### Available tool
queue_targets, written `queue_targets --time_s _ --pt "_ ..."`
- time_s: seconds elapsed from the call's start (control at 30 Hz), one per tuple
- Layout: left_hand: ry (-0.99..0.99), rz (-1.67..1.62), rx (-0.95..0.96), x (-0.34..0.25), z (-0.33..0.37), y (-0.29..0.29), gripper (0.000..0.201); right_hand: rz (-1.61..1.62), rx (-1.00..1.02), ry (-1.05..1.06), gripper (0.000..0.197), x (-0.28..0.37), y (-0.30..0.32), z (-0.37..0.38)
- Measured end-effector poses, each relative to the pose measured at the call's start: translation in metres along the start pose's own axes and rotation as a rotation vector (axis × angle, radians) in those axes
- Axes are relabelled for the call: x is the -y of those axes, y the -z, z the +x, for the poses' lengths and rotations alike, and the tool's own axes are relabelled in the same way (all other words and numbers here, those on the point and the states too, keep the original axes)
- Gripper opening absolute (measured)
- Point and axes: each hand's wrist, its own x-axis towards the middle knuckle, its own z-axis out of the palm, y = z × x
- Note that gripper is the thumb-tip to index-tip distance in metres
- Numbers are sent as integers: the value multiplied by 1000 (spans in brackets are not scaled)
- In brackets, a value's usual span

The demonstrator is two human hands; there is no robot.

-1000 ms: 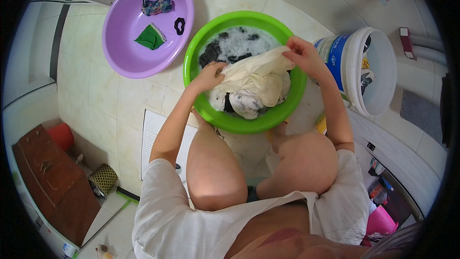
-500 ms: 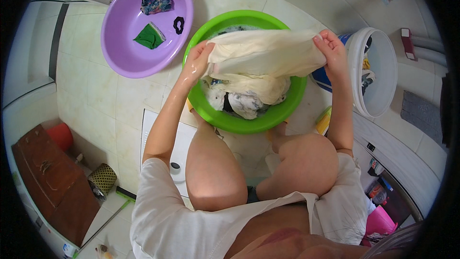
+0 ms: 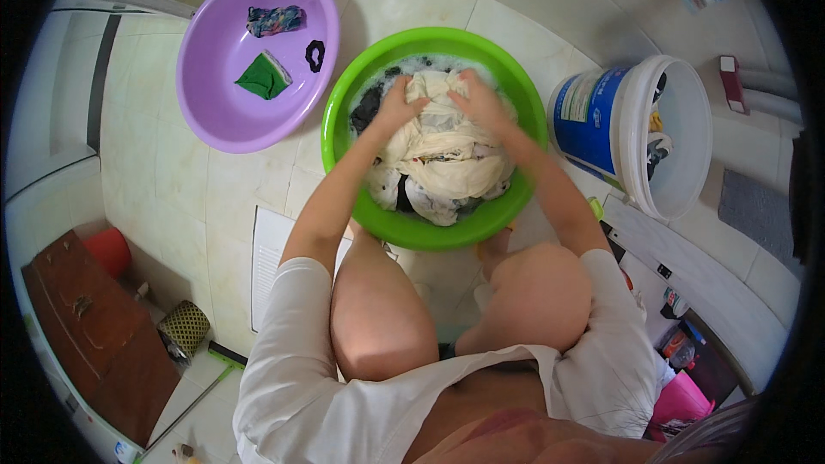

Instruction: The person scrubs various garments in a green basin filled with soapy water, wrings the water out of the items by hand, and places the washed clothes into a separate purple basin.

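Tiled floor (image 3: 163,189) occupied by green tub (image 3: 430,239). Cream cloth (image 3: 455,155), earlier stretched above, now lowered inside; touched by left hand (image 3: 398,109), right hand (image 3: 483,106), fingers half-curled; hold cannot be determined.

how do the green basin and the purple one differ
The green basin holds suds and piled laundry; the purple basin, three small items and no visible suds. The left hand and right hand touch cream cloth in the green basin; neither touches the purple basin. The purple basin's bottom is largely bare; the green basin's is hidden. Both are round.
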Motion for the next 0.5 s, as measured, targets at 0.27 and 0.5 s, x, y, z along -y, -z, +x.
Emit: queue_targets --time_s 0.27,0.5 --pt "121 138 104 1 32 -46 41 -246 33 142 29 -116 -58 13" --pt "628 -955 -166 23 17 -15 47 412 -83 95 24 85 -29 -22"
